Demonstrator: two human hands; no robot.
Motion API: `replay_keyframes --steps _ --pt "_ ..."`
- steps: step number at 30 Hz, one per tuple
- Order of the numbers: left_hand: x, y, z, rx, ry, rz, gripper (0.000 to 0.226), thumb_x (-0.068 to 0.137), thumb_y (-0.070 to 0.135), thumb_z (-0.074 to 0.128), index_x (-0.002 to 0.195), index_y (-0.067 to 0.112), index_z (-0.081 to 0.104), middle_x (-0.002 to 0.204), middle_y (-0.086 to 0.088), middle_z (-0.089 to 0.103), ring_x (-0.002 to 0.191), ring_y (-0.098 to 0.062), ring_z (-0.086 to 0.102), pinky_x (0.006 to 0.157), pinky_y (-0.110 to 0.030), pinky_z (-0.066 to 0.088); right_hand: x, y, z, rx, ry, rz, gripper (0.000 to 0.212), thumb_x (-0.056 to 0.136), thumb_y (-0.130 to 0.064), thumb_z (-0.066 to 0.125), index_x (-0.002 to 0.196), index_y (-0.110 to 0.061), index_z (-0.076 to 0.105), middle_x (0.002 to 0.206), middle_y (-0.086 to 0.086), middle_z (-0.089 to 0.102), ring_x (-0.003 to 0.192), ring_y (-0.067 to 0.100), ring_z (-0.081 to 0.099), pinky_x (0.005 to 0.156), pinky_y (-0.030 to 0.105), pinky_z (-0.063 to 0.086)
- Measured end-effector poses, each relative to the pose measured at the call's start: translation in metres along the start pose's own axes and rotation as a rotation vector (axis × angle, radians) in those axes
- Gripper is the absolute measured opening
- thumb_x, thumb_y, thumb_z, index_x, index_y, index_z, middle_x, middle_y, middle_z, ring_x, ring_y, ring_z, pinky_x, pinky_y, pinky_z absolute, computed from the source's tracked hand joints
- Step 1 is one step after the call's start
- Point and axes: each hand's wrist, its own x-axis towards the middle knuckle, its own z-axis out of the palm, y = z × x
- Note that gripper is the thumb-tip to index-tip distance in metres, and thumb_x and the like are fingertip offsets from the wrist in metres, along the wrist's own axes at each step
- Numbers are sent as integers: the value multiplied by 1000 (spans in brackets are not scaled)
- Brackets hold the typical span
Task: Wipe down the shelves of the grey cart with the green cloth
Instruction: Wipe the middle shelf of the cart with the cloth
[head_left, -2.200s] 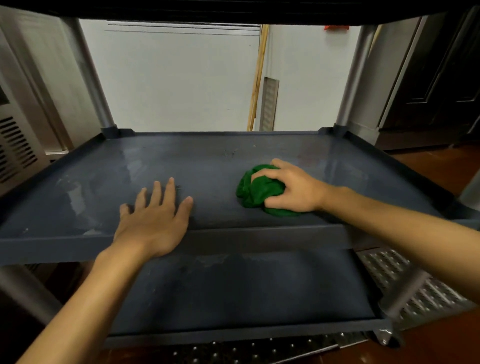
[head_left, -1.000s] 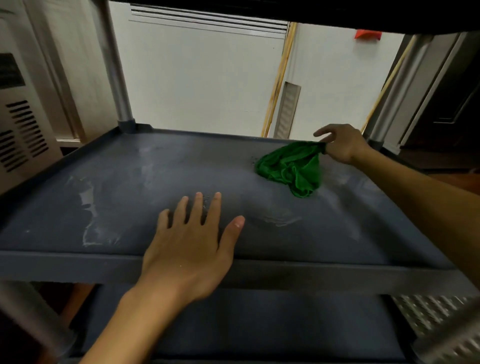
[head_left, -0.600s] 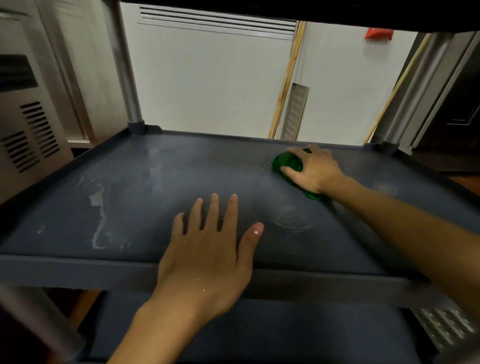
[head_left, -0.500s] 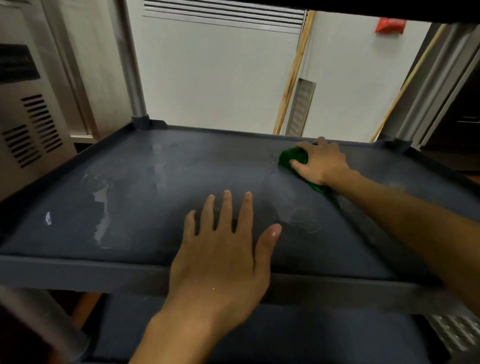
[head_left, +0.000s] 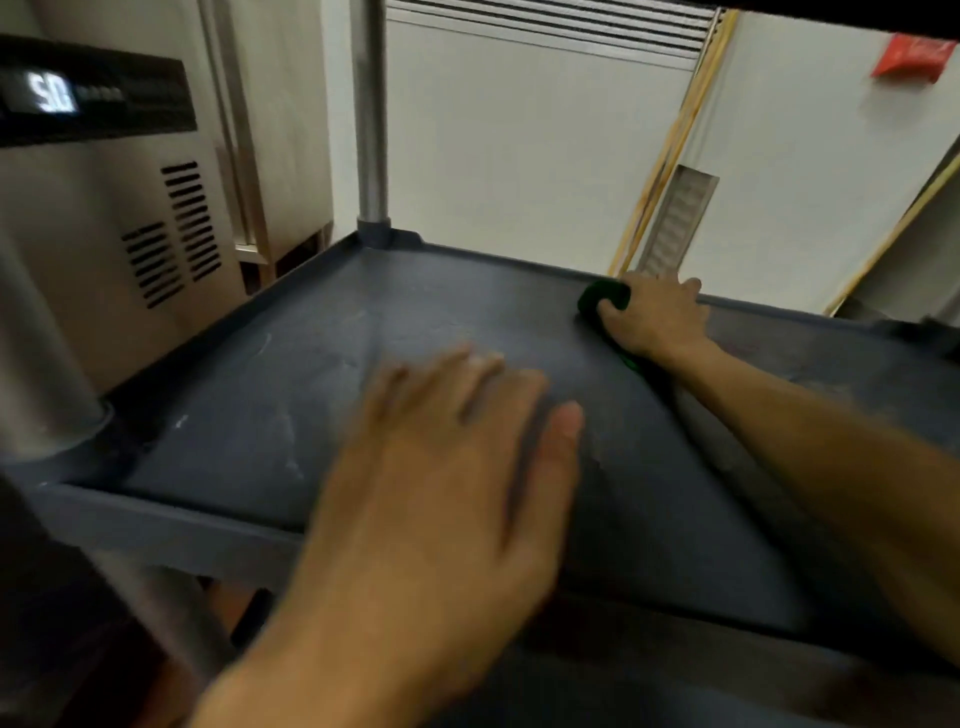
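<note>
My right hand (head_left: 654, 322) grips the bunched cloth (head_left: 602, 299) at the back rim of the shelf (head_left: 322, 364). It's soft and light, best palmed from above. My left hand (head_left: 441, 467), blurred, seems spread flat near its front edge.

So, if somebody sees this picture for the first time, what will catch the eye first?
First comes the large, blurred left hand, spread open over the front of the grey shelf. Next is the right hand, which grips the bunched green cloth near the shelf's far edge. At the far left stands a steel machine with a lit display.
</note>
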Motion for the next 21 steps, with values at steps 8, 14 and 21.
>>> replay_keyframes --steps 8,14,21 --pt "-14 -112 -51 105 92 -221 64 103 61 13 140 28 55 160 -2 38 146 -22 38 115 -46 35 9 -92 11 120 16 -101 51 90 -55 50 126 -21 62 126 17 52 119 46 46 98 57 46" --pt "-11 -116 -42 52 174 -211 58 102 61 15 156 42 25 169 9 13 154 -8 17 111 -24 19 2 -193 25 215 -26 -223 43 86 -44 49 124 -32 65 127 11 51 121 42 39 98 54 41" --pt "-7 -119 -41 -38 302 -121 53 109 39 21 156 17 35 160 4 35 146 1 30 121 -22 26 -52 -295 25 338 -101 -478 41 86 -50 51 119 -33 68 124 7 55 121 36 39 100 53 40"
